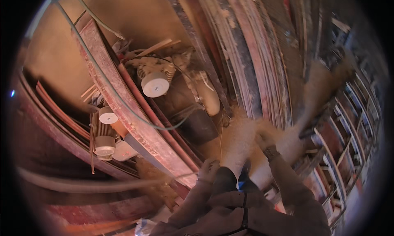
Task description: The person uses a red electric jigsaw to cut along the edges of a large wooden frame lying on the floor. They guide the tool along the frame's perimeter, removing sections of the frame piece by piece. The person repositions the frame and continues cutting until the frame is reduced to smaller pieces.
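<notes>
My left hand (208,170) is curled in front of my body, its fingers closed. A long pole or hose (102,184), blurred by motion, runs from the left side to this hand and appears to be gripped in it. Further right, my right hand (264,140) reaches forward above the sunlit, dusty ground. Blur and poor light hide its fingers, so I cannot tell whether it holds anything. Just beyond my left hand hangs a thin wire (221,137). My dark shoes show between the hands.
Long reddish boards (139,125) stand on edge to the left, with a pale hose (111,86) draped over them. Dusty motors (156,82) lie behind and beside them. Stacked planks (250,51) extend ahead. A rack-like frame (336,145) lines the right.
</notes>
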{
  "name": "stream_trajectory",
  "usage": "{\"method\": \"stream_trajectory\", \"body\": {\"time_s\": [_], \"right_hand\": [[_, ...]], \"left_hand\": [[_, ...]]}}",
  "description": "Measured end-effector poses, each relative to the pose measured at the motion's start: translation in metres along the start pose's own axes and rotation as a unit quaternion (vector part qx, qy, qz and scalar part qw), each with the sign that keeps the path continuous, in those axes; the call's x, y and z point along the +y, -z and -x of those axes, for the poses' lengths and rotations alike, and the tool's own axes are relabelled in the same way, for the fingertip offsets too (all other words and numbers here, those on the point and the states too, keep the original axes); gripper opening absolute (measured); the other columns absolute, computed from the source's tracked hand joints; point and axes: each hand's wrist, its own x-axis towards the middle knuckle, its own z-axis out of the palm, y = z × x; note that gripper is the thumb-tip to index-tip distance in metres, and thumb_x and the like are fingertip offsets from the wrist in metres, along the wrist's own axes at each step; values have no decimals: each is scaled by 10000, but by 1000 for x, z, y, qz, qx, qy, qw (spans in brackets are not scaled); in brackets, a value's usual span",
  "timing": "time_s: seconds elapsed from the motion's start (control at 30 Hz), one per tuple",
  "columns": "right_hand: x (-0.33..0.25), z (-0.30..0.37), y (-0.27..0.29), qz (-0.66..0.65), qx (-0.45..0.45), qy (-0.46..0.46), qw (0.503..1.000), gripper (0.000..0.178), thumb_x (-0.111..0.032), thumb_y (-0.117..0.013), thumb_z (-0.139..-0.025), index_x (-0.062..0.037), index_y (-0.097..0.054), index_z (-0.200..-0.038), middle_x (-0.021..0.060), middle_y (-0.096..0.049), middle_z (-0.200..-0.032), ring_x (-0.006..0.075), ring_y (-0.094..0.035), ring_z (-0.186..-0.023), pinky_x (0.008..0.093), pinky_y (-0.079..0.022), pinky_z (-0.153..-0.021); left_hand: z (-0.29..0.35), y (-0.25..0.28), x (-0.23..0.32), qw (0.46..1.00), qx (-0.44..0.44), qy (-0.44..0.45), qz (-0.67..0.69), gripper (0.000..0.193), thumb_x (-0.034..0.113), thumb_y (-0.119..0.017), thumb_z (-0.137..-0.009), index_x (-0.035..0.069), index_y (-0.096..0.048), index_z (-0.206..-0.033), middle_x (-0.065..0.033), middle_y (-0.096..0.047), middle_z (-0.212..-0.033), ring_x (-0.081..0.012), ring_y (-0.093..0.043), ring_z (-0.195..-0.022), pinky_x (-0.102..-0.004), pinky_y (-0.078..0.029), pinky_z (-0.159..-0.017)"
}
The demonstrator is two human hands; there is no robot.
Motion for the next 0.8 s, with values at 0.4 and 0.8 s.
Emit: {"method": "stream_trajectory", "body": {"time_s": [0.4, 0.8], "right_hand": [[-450, -388, -174, 85, -184, 384, 901, 425, -402, -691, -965, -96, -709, -1259, 165, -777, -1074, 317, -756, -1016, 404, -593, -882], [-626, -466, -478, 363, -316, 500, 720, 501, -421, -658, -933, -2, -681, -1207, 258, -704, -1201, 373, -680, -1117, 456, -536, -939]], "left_hand": [[-229, -16, 53, 968, 240, -7, 68, 292, 185, -705, -1017, 4, -690, -1245, -92, -714, -1113, -164, -704, -958, -313, -575, -837], [-160, -87, 46, 714, 641, 110, 257, 377, 191, -737, -972, -23, -668, -1275, -150, -752, -1027, -206, -721, -853, -323, -580, -744]]}}
